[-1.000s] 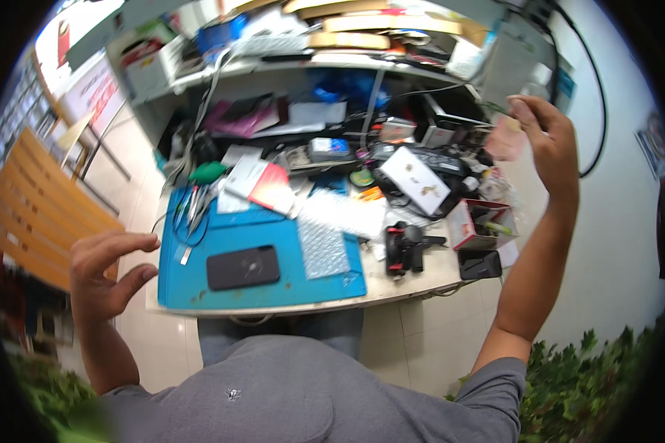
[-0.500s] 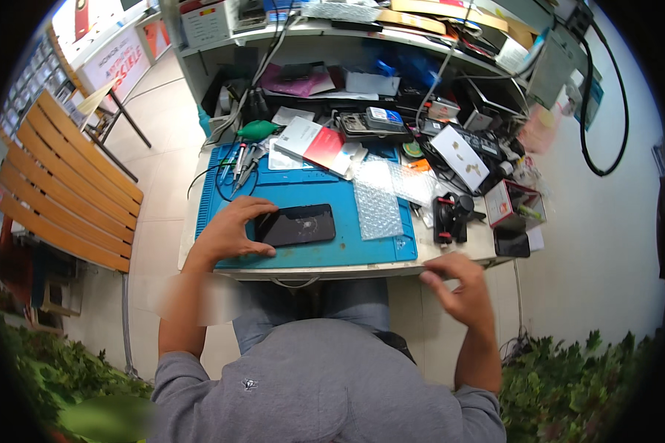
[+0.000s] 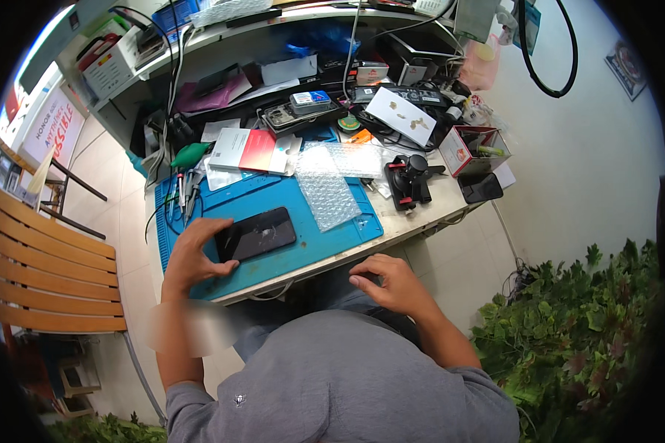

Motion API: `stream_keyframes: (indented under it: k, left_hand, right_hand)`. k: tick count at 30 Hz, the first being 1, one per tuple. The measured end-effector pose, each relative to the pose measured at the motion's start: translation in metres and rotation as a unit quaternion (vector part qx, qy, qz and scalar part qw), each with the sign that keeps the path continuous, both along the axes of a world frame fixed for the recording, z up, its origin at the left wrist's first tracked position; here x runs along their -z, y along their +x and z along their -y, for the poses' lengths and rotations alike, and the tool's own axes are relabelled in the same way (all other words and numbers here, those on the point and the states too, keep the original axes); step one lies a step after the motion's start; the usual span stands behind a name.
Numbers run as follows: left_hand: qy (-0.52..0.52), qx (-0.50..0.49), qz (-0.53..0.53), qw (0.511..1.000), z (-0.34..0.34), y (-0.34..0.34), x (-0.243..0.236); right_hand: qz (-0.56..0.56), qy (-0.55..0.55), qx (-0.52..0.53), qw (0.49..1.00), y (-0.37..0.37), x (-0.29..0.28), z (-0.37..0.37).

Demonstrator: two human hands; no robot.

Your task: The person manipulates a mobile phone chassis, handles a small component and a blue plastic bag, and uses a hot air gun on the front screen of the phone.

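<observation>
Left of ctr, phone [image 3: 258, 235]: flat on blue mat [image 3: 310, 245].
L hand [image 3: 191, 257]: round its L end; firm grip, can't tell.
R hand [image 3: 397, 286]: lower ctr, half-open, empty.
Phone slip: poss. if lifted one-ended.

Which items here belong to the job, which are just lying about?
Likely in use:
dark phone, at left hand's fingers
blue mat beneath

Apparently lying about:
bubble wrap
green bulb
white-and-red flat box
black clamp-like stand

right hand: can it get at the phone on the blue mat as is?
Probably yes: the right hand is just off the front of the blue mat, with nothing blocking the phone at its right end. The left hand is at the left end.
</observation>
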State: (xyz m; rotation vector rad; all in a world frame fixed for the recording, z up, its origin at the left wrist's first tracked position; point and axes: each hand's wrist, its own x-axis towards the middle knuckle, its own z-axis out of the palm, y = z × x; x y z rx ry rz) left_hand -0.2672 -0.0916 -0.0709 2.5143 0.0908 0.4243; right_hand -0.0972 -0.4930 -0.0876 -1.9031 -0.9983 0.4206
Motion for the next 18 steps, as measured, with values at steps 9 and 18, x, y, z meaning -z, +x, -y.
stream_keyframes:
  k: [9,18]
  left_hand:
    - [-0.037,-0.028,-0.031,0.998,0.001,-0.005,-0.005]
    - [-0.034,-0.056,-0.042,0.997,-0.002,-0.015,0.008]
  right_hand:
    - [0.053,0.092,-0.035,0.994,-0.011,0.007,-0.057]
    - [0.163,0.153,-0.037,0.974,0.018,-0.021,-0.112]
